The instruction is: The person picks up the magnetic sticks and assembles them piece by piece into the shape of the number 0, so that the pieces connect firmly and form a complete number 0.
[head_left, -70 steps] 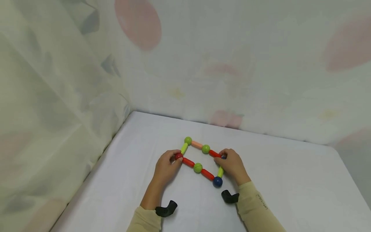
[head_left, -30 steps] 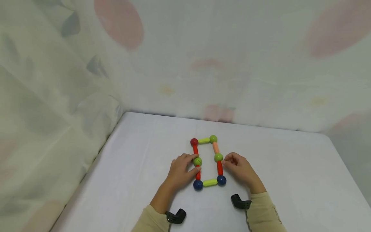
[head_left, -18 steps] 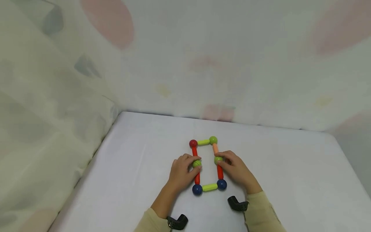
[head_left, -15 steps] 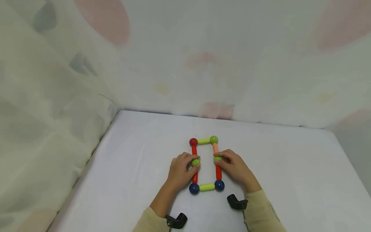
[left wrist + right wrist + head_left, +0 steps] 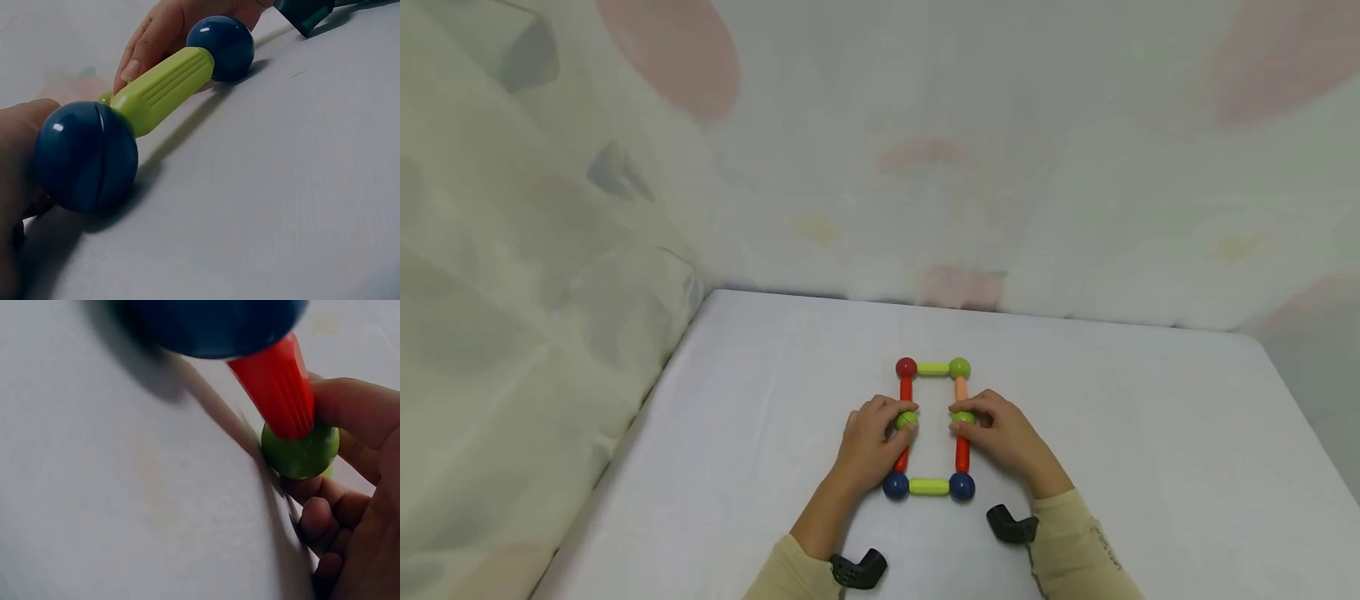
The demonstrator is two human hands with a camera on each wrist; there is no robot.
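Now each grip pinches a green ball: left hand (image 5: 868, 446) at 9 o'clock, right hand (image 5: 1007, 437) at 3, mid-sides of the rod-and-ball rectangle (image 5: 928, 486) centred on the tabletop (image 5: 1150, 467), edges well apart. Six balls, six rods.

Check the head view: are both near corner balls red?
No, both near corner balls are dark blue, joined by a green rod.

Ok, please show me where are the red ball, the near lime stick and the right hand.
red ball (image 5: 906, 367), head view, centre of the ball
near lime stick (image 5: 928, 487), head view, middle of its length
right hand (image 5: 1006, 435), head view, back of the hand
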